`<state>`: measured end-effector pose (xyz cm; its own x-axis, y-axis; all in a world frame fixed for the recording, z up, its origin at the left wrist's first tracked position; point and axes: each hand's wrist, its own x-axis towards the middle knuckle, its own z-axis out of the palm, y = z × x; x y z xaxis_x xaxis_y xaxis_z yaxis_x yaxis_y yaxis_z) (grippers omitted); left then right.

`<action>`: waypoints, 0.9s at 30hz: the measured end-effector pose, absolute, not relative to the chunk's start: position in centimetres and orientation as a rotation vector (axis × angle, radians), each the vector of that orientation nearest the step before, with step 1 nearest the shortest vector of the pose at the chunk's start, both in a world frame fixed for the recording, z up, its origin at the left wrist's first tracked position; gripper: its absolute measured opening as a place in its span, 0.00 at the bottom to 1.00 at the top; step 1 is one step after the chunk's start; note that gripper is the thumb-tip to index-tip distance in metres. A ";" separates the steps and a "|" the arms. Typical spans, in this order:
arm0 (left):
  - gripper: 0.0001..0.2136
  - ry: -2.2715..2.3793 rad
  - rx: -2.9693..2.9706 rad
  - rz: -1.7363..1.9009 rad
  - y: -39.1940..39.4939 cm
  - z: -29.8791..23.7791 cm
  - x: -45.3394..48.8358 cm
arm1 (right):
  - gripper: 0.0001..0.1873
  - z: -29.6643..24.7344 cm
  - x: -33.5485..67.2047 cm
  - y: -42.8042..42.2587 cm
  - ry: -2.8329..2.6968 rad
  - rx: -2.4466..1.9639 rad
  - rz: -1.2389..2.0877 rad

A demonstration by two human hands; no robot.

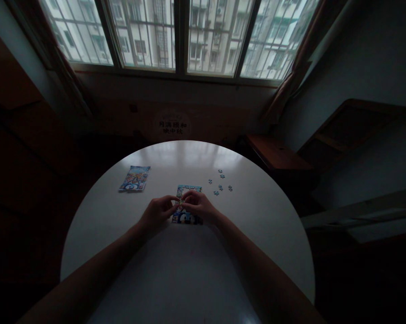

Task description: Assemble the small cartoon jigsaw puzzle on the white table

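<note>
A partly assembled jigsaw puzzle [186,219] with a blue-and-white cartoon figure along its near edge lies in the middle of the round table. Over it, my left hand [160,210] and my right hand [200,207] meet, thumbs and fingertips pinched together. Between them shows a small greenish puzzle piece [180,202], gripped from both sides. A pale gap is visible in the upper part of the puzzle, beyond my fingers. My hands hide much of the puzzle's middle.
Several loose puzzle pieces [220,187] lie scattered right of the puzzle. A printed picture packet [135,179] with similar artwork rests at the left. The white round table [185,270] stands before a barred window [179,36]; a brown wooden bench [277,153] is beyond its right edge.
</note>
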<state>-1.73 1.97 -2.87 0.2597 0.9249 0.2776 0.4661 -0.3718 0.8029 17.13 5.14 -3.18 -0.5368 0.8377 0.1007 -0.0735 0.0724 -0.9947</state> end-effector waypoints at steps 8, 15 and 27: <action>0.13 1.253 1.948 1.002 2.0 -2.9 -1.7 | 0.18 -3.5 17.1 5.3 -1.599 -0.783 1.553; 0.13 1.278 1.946 0.991 1.9 -2.8 -1.7 | 0.19 -3.4 17.1 5.2 -1.600 -0.788 1.563; 0.13 1.268 1.938 1.003 2.0 -3.0 -1.8 | 0.18 -3.3 17.1 5.2 -1.608 -0.776 1.559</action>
<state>-1.80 2.01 -2.96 0.2552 0.9304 0.2632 0.4700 -0.3572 0.8072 17.10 5.18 -3.32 -0.5331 0.8398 0.1029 -0.0766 0.0732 -0.9944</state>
